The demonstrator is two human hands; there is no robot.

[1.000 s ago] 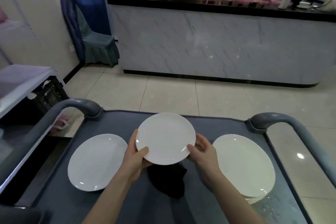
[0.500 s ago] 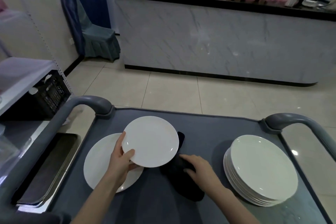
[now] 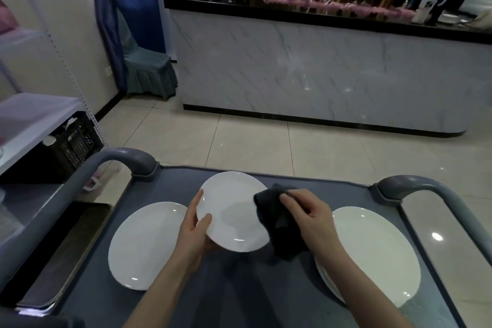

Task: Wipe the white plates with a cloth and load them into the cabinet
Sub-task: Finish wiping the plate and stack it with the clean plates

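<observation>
My left hand (image 3: 195, 229) grips a white plate (image 3: 230, 210) by its left rim and holds it tilted above the grey cart top (image 3: 239, 295). My right hand (image 3: 308, 217) clutches a dark cloth (image 3: 277, 218) and presses it against the plate's right edge. Another white plate (image 3: 143, 245) lies flat on the cart to the left. A stack of white plates (image 3: 372, 253) sits on the cart to the right, partly behind my right forearm.
The cart has curved grey handles at left (image 3: 122, 160) and right (image 3: 415, 186). A dark tray (image 3: 61, 255) and a black crate (image 3: 72, 146) under a shelf are at left. A marble counter (image 3: 319, 74) stands across the tiled floor.
My right hand picked the dark cloth up off the cart and brought it to the plate's right edge. My left hand raised the plate and shifted it right, off the flat plate.
</observation>
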